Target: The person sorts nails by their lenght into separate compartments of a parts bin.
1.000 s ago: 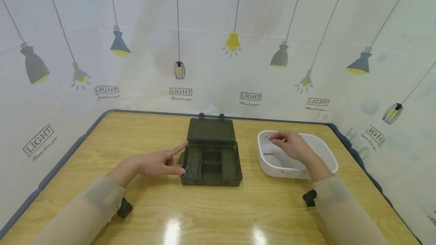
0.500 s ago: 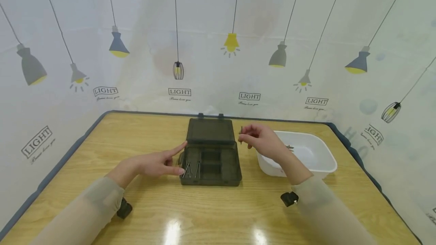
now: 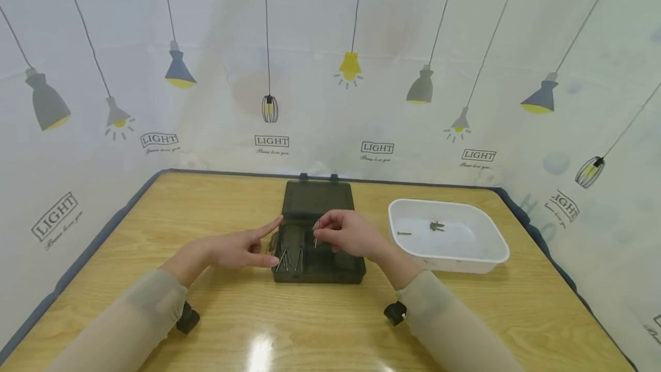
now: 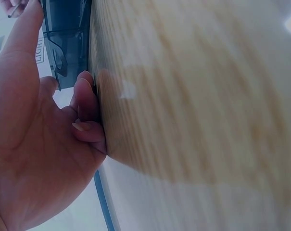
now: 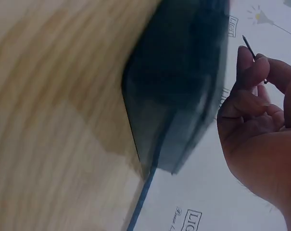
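Over dark box (image 3: pixel 335 275), fastener (image 5: pixel 248 47) pinched in right hand's grip (image 3: pixel 353 234), ends jutting; left hand (image 3: pixel 232 248) spread.

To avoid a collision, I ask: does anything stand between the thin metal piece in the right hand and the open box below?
Nothing visible does. The right hand holds the thin metal piece above the open box, whose lid is folded back. The left hand is at the box's left edge, off to the side.
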Available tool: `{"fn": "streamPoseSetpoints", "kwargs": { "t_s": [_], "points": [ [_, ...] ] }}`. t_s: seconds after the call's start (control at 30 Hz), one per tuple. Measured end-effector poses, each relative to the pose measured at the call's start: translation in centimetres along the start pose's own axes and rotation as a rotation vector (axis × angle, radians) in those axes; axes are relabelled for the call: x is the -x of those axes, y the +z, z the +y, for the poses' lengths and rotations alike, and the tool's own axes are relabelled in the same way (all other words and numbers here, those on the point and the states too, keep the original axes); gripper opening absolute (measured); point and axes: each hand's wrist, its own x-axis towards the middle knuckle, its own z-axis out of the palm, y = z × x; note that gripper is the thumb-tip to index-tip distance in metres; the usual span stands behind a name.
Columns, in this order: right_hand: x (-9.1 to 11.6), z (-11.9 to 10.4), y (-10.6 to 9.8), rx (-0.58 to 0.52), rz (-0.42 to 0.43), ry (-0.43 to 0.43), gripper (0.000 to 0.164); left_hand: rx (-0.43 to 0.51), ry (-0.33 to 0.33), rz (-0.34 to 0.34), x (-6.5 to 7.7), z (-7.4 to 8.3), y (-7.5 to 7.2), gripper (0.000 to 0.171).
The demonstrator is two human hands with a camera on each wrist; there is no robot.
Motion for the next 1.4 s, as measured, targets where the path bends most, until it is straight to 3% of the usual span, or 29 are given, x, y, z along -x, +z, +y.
{"fn": "streamPoseSetpoints", "kwargs": {
  "t_s": [0.2,0.47,0.93,1.1,1.4],
  "points": [
    [-0.8,-0.4,1.7,-0.047,-0.042,-0.006,0.022,0.001,-0.006,0.003,0.0,-0.4,0.1,0.106],
    [-1.3,-0.7,2.7,-0.016,-0.056,-0.002,0.02,-0.006,0.004,-0.003,0.2,-0.4,0.0,0.105],
    [-0.9,-0.7,2.5,0.026,-0.048,-0.013,0.028,-0.008,-0.006,0.006,0.5,-0.4,0.0,0.105],
    [0.1,0.0,-0.3,0.017,-0.019,-0.047,0.028,-0.015,-0.001,0.018,0.6,-0.4,0.0,0.106],
    [4.5,3.4,-9.1,0.075,0.118,0.024,0.032,-0.011,0.01,0.007,0.5,-0.2,0.1,0.106]
  ]
}}
